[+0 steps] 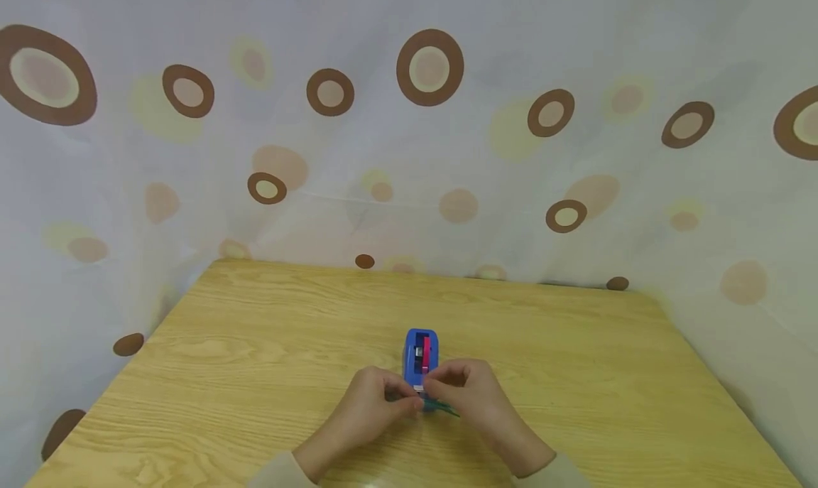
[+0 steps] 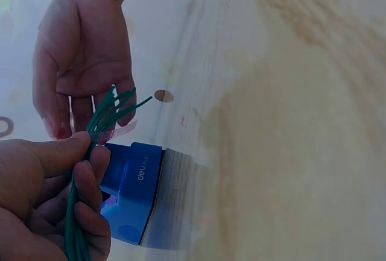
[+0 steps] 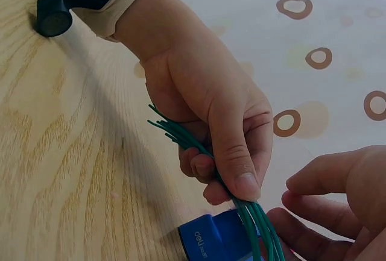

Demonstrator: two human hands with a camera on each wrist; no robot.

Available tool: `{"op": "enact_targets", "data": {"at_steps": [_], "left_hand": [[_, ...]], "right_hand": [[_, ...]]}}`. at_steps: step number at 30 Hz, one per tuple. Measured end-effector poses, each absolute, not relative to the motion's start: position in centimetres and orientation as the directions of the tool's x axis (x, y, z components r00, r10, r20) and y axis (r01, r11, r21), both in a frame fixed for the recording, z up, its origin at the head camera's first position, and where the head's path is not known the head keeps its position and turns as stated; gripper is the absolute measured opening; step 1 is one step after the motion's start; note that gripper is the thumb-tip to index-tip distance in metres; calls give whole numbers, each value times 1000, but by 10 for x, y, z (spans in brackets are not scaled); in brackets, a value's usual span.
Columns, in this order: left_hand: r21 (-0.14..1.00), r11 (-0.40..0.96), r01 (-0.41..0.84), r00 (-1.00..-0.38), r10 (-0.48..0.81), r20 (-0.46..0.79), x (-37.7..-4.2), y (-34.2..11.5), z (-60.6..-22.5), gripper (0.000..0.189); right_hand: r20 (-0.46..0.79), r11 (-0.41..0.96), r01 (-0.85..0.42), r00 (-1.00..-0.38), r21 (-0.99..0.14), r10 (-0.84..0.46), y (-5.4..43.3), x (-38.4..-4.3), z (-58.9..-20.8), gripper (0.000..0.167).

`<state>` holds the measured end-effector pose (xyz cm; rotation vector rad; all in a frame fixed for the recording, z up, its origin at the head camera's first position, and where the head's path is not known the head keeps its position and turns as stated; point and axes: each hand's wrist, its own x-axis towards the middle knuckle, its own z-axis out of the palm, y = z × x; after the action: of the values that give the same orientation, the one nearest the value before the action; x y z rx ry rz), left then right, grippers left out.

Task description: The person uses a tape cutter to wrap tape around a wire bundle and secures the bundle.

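My left hand (image 1: 371, 404) pinches a bundle of thin green wires (image 2: 76, 228) between thumb and fingers, its loose ends fanning out past the grip. A short strip of clear tape (image 2: 125, 129) lies against the bundle in the left wrist view. Thumb and forefinger of my right hand (image 1: 479, 396) come together right beside the left fingertips, at the tape. Just behind both hands stands a blue tape dispenser (image 1: 410, 360), with a pink-cored roll (image 1: 426, 353) in it. In the right wrist view, the wires (image 3: 265, 228) overlap the dispenser (image 3: 214, 243).
The wood-grain table (image 1: 287, 317) stretches out around the dispenser on both sides. A pale curtain (image 1: 383, 140) with brown rings hangs along its back and sides. A black wrist camera (image 3: 57, 17) is worn on my left sleeve.
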<state>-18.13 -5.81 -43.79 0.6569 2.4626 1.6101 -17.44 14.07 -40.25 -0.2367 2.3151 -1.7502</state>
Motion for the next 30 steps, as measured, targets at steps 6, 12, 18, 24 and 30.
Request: {"op": "enact_targets", "data": {"at_steps": [6,12,18,24,30], "left_hand": [[904,339,261,-905,412,107,-182,-59,-438,6],[907,317,276,-902,411,130,-180,-59,-436,7],[911,311,272,-901,416,127,-180,-58,-436,7],[910,307,277,-899,416,134,-181,-59,-437,7],[901,319,295,-898,415,147,-182,-59,-438,8]], "right_hand": [[-105,369,3,-961,-930,-257,140,-175,-402,17],[-74,341,-37,-949,-939,-306,142,-176,-407,15],[-68,347,-49,-946,-937,-316,144,-175,-409,13],[-54,334,-83,-923,-939,-382,146,-176,-410,10],[-55,333,-98,-905,-938,-422,146,-178,-412,17]]}}
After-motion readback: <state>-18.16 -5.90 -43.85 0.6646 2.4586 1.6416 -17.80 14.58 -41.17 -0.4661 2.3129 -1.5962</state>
